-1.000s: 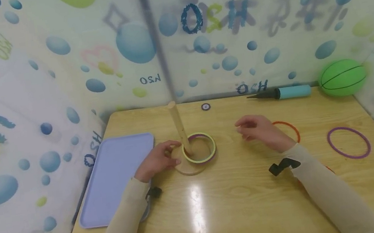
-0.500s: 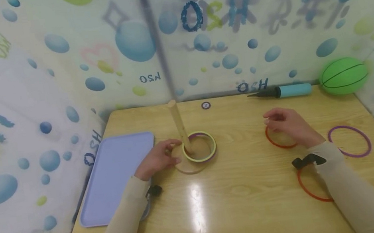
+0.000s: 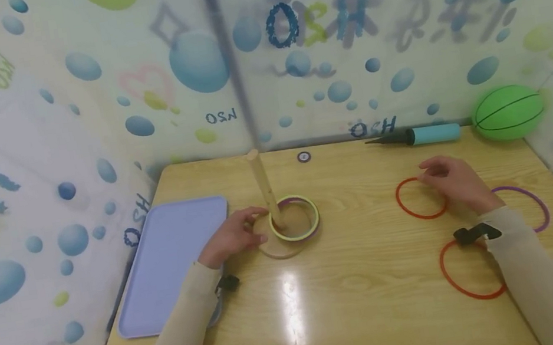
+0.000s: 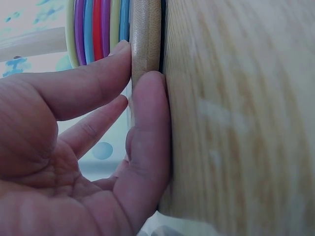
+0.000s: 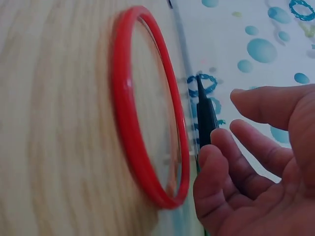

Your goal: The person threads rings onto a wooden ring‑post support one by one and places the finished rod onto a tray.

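My left hand (image 3: 233,238) holds the edge of a round wooden base on a peg stand (image 3: 265,189). In the left wrist view the thumb lies on the base's (image 4: 146,37) upper face, with a finger against its rim. Several coloured rings (image 4: 97,29) are stacked around the peg, a yellow ring (image 3: 317,214) on top. At the right, my right hand (image 3: 457,182) is over the table beside a red ring (image 3: 399,202). The right wrist view shows its thumb and loosely bent fingers apart, holding nothing; the red ring (image 5: 127,98) lies near the fingers.
A second red ring (image 3: 451,284) and a purple ring (image 3: 546,207) lie at the right, partly covered by the right arm. A lilac tray (image 3: 174,241) sits left. Along the back are a small disc (image 3: 304,157), a blue pump (image 3: 434,134) and a green ball (image 3: 509,112).
My right hand has moved right, away from the stand, to beside the farther red ring, uncovering more of both red rings. My left hand has stayed at the base.
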The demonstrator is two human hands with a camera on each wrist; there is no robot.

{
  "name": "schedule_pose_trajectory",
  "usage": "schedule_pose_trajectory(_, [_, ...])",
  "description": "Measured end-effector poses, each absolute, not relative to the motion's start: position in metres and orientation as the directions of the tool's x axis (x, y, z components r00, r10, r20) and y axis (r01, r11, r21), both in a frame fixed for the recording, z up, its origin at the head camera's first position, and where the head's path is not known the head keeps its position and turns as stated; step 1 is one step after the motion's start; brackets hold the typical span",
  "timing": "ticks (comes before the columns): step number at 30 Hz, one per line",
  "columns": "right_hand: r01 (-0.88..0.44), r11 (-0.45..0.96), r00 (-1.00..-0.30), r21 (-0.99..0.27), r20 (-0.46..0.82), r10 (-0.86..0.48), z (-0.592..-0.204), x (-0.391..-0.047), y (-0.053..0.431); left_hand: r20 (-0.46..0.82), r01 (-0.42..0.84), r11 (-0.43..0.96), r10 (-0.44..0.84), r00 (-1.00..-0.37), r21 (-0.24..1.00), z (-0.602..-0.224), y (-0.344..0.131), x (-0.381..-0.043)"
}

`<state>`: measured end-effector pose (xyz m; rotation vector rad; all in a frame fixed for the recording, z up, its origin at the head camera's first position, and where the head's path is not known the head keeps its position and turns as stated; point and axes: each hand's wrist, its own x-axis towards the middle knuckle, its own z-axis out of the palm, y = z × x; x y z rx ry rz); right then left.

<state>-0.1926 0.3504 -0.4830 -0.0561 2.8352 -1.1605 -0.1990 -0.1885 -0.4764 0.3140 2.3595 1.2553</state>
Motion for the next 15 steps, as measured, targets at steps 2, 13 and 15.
schedule_pose_trajectory(2, [0.003, 0.717, -0.997, -0.697, -0.053, -0.047, -0.4825, -0.1927, 0.3537, -0.281, -0.01, 0.563, 0.396, -0.874, 0.826, -0.4767, -0.1888, -0.1994])
schedule_pose_trajectory(13, [0.005, 0.795, -0.985, -0.607, -0.138, -0.1, -0.4851, -0.1961, 0.3602, -0.283, -0.013, 0.56, 0.399, -0.872, 0.829, -0.4776, -0.1894, -0.1991])
schedule_pose_trajectory(15, [-0.016, 0.806, -0.985, -0.591, -0.131, -0.116, -0.4858, -0.197, 0.3594, -0.287, -0.017, 0.558, 0.399, -0.871, 0.83, -0.4777, -0.1892, -0.1991])
